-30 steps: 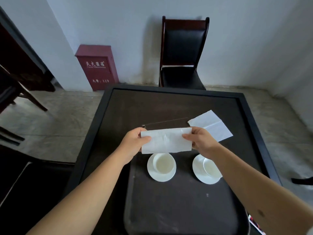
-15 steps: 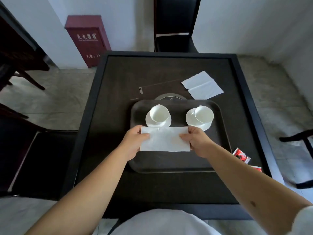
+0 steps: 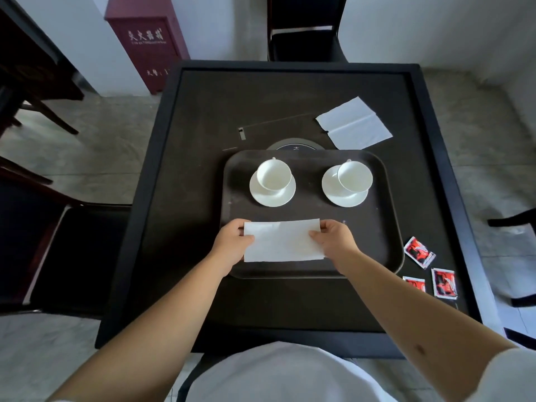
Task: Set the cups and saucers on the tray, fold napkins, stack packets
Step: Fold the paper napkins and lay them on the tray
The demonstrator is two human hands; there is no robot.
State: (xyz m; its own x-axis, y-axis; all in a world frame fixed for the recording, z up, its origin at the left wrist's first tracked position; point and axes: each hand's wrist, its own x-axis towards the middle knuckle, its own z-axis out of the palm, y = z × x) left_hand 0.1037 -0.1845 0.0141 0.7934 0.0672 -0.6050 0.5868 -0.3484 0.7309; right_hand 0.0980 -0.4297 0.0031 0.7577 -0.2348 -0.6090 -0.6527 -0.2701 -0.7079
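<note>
on the dark rectangular plastic tray point(image 3: 388, 227) both cups already sit on their saucers: the white cup on a round white saucer at the left point(image 3: 272, 181) and the matching white cup and saucer at the right point(image 3: 346, 182), so that step looks done. the left hand point(image 3: 232, 245) pinches the left end of a folded white paper napkin point(image 3: 282, 242) between thumb and fingers, and the right hand point(image 3: 333, 240) grips its right end the same way, holding it flat over the tray's near half. the folding looks partway through. a second white napkin, unfolded, point(image 3: 355, 124) lies on the black square table point(image 3: 203, 111) beyond the tray's far right corner, still to fold. three red and white packets point(image 3: 419, 252) lie scattered, unstacked, near the table's right edge, just beside the tray. there is bare tray below the cups and bare table to the left.
</note>
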